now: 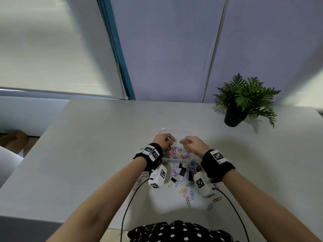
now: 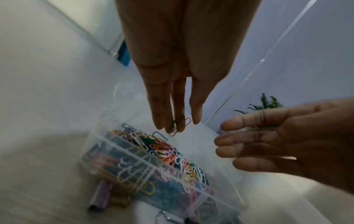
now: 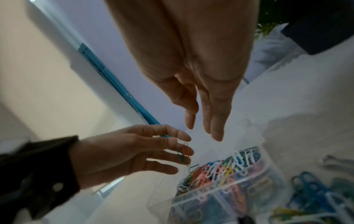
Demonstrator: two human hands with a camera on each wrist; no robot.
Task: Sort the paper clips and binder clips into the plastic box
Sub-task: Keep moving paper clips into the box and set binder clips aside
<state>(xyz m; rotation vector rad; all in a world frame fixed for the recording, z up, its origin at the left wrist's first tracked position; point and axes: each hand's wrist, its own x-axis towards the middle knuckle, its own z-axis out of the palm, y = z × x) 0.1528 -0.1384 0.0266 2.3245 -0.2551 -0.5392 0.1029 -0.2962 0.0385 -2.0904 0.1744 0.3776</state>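
Observation:
A clear plastic box point(image 1: 174, 132) stands on the white table, its near compartment heaped with coloured paper clips point(image 1: 176, 152). Both hands hover over it. My left hand point(image 1: 168, 140) pinches a green and an orange paper clip point(image 2: 181, 124) at its fingertips, just above the pile point(image 2: 168, 150) and the box wall point(image 2: 145, 160). My right hand point(image 1: 183, 142) is beside it, fingers straight and apart point(image 3: 203, 128), holding nothing. From the right wrist, the left hand point(image 3: 184, 151) and its clips point(image 3: 184, 153) hang over the box rim point(image 3: 220, 195).
Loose paper clips point(image 1: 187, 193) and black and purple binder clips point(image 1: 182, 171) lie on the table between my wrists, nearer me than the box. A potted plant point(image 1: 241, 102) stands at the back right. Wrist camera cables trail toward my body.

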